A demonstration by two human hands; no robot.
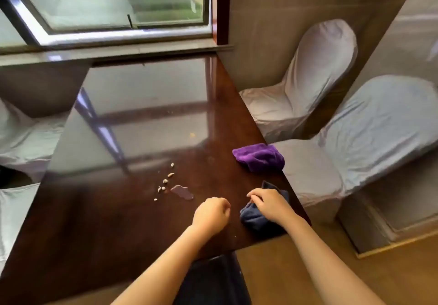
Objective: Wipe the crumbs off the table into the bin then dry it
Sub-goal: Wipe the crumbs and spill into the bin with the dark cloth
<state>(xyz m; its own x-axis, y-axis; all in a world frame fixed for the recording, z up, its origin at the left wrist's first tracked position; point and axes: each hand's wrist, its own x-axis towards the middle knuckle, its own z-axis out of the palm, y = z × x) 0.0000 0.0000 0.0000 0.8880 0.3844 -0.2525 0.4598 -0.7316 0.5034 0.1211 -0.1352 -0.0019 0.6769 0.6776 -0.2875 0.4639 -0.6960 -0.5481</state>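
Note:
Several pale crumbs (165, 181) lie in a loose line on the glossy dark wooden table (113, 209). A small puddle of water (182, 192) sits just right of them. My right hand (267, 204) rests on a dark blue cloth (254, 217) near the table's right edge, fingers curled over it. My left hand (212, 213) hovers over the table beside it, fingers curled with nothing in them. A purple cloth (259, 157) lies crumpled farther along the right edge. No bin is in view.
Two chairs in grey covers (315, 72) (369, 134) stand right of the table, and another covered chair (16, 134) stands at the left. A window (113, 3) and its sill lie beyond the far edge. A dark object (213, 278) sits under the near edge.

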